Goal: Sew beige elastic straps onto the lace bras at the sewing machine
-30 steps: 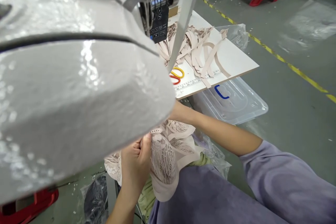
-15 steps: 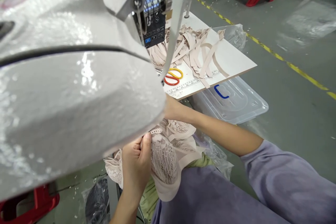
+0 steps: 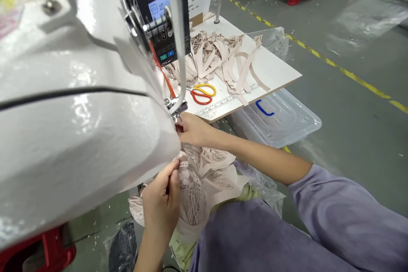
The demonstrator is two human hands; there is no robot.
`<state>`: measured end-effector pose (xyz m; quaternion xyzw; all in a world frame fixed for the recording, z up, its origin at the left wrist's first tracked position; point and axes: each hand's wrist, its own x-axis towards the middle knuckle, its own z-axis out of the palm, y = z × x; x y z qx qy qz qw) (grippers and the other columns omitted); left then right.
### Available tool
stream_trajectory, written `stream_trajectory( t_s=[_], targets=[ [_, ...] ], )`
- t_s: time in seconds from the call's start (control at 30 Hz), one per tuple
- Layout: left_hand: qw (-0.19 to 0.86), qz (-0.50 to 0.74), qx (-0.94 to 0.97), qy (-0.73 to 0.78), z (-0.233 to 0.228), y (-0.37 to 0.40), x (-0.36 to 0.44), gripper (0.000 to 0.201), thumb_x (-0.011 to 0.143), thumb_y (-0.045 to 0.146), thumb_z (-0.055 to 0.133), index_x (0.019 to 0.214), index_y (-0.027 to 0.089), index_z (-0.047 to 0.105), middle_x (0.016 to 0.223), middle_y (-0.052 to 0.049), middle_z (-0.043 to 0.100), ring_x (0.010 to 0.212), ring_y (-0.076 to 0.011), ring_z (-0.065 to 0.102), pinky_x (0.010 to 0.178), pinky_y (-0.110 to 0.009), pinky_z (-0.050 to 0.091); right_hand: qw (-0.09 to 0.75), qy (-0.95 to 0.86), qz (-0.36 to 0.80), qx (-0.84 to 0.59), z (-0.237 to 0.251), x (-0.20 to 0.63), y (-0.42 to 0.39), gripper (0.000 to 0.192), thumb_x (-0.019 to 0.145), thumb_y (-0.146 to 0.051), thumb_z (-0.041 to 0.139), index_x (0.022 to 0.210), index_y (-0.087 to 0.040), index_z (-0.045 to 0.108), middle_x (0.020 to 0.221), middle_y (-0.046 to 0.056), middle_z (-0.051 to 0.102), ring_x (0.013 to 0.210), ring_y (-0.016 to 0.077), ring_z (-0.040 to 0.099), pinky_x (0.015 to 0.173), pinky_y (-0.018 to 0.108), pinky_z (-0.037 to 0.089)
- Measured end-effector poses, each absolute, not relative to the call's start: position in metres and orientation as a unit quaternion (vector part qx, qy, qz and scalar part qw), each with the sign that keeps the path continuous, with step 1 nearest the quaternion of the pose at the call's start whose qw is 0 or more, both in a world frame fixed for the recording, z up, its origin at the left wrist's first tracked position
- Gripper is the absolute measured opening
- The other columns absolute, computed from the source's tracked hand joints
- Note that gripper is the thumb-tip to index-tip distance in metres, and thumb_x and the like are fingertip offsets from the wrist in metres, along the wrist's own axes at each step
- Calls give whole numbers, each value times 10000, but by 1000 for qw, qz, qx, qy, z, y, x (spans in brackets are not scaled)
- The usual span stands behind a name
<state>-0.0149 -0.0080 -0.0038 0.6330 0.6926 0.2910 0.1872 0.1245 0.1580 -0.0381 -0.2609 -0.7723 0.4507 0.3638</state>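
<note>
A beige lace bra (image 3: 193, 195) hangs from the sewing machine (image 3: 95, 136) over my lap. My left hand (image 3: 162, 195) is closed, its thumb and forefinger pinching the bra's upper edge beside a narrow scalloped trim. Just below the machine's metal presser foot area (image 3: 176, 108) is my right hand (image 3: 195, 129), with its fingers curled in. Their tips are partly hidden by the machine head, and what they grip cannot be made out. More lace cups of the same beige lie below my right forearm.
Beige strips (image 3: 219, 57) are heaped on the white table (image 3: 277, 70). Scissors (image 3: 202, 94) with red and yellow handles lie by a printed ruler scale. A control panel (image 3: 162, 21) stands behind the machine head. Below the table's edge is a clear plastic box (image 3: 280, 119) with a blue handle.
My view has shifted, so the machine head sits further left and the presser foot area shows. My right hand, mostly hidden before, is now visible. My left hand keeps its pinch on the bra.
</note>
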Motion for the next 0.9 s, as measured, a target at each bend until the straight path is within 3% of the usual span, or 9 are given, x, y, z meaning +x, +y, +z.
stream_trajectory(
  t_s=[0.13, 0.5, 0.9],
  targets=[
    [125, 274, 646, 701, -8, -11, -22, 287, 962, 316, 510, 1092, 232, 751, 1044, -50, 786, 909, -213, 756, 765, -278, 596, 385, -764, 443, -268, -42, 123, 155, 66, 793, -151, 620, 811, -172, 560, 915, 21, 565, 862, 156, 529, 742, 278, 419],
    [85, 293, 623, 720, -14, -13, -25, 286, 958, 340, 520, 1060, 225, 761, 961, -46, 795, 757, -181, 743, 620, -237, 543, 400, -760, 421, -292, -41, 118, 149, 86, 797, -124, 642, 830, -175, 582, 971, 26, 568, 840, 135, 511, 730, 264, 405],
    [76, 293, 640, 707, -15, -8, -24, 277, 957, 309, 524, 1057, 225, 768, 982, -41, 794, 843, -195, 756, 695, -250, 568, 387, -762, 429, -294, -40, 121, 150, 75, 811, -119, 616, 839, -175, 573, 958, 25, 543, 871, 144, 503, 733, 261, 405]
  ],
)
